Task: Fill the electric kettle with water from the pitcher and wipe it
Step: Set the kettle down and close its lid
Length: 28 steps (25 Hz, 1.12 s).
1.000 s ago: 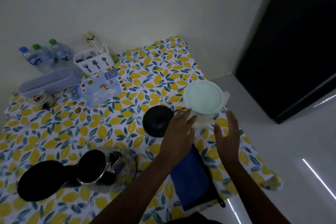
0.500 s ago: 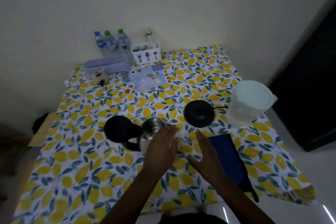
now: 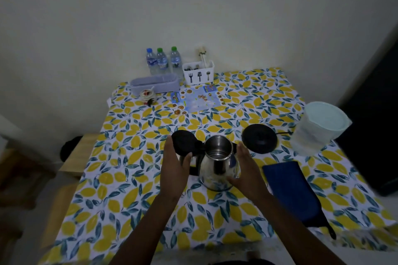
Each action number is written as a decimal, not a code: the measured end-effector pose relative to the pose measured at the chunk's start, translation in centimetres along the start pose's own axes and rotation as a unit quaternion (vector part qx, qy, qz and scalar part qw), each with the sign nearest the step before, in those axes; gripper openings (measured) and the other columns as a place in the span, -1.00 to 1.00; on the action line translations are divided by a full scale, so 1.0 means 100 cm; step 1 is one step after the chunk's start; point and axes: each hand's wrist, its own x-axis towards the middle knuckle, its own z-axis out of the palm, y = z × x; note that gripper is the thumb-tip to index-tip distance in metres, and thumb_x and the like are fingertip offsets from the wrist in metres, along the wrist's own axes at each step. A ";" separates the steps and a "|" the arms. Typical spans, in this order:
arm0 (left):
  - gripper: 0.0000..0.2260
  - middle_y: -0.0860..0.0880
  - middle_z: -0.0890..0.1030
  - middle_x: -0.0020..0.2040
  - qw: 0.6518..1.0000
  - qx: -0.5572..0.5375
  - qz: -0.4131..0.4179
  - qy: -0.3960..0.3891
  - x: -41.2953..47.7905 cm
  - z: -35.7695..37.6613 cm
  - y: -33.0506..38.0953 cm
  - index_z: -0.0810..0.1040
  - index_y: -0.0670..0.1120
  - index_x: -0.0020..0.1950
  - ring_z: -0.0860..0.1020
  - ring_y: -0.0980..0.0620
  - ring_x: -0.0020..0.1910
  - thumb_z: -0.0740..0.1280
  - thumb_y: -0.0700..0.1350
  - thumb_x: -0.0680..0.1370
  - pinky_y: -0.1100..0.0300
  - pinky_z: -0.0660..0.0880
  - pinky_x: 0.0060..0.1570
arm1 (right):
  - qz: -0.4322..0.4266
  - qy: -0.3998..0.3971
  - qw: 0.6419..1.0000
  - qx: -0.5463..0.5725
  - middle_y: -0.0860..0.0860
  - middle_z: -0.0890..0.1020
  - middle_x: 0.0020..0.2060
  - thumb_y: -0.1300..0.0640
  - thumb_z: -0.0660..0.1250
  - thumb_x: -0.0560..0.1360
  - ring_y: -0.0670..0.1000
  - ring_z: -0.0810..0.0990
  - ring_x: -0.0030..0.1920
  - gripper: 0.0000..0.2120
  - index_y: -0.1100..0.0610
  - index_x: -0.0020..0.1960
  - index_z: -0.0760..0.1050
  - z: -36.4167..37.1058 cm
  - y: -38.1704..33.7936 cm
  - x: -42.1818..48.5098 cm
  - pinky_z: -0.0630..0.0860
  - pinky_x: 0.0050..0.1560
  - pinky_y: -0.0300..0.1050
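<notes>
The steel electric kettle [image 3: 217,165] stands on the lemon-print tablecloth with its black lid [image 3: 183,144] flipped open to the left. My left hand [image 3: 175,170] presses against its handle side, with the thumb over the black handle. My right hand [image 3: 245,170] cups the kettle's right side and base. The clear pitcher [image 3: 318,133] with a pale green lid stands at the table's right edge, untouched. A folded blue cloth [image 3: 288,187] lies right of my right hand. The kettle's black base [image 3: 259,138] lies behind it to the right.
At the back stand three water bottles [image 3: 162,61], a white cutlery holder [image 3: 198,74], a grey box [image 3: 155,85], a small jar [image 3: 147,95] and a printed card [image 3: 199,99]. A wooden stool [image 3: 80,153] stands left of the table [image 3: 129,189]. A dark doorway is at the right.
Both hands left the pitcher at the right and came to the kettle, now flanking it. My view swung left and back, so the kettle sits in the centre.
</notes>
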 end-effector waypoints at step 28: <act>-0.64 -0.07 0.30 0.51 0.901 0.243 0.290 -0.210 0.024 0.112 0.051 0.36 -0.07 0.42 0.04 -0.14 0.57 0.20 -0.02 0.63 -0.10 0.09 0.52 | 0.060 0.001 0.998 -0.034 0.05 0.11 0.53 -0.01 0.45 0.43 0.09 0.12 0.53 -0.14 0.13 0.53 0.00 -0.025 0.089 -0.038 0.24 0.45 0.00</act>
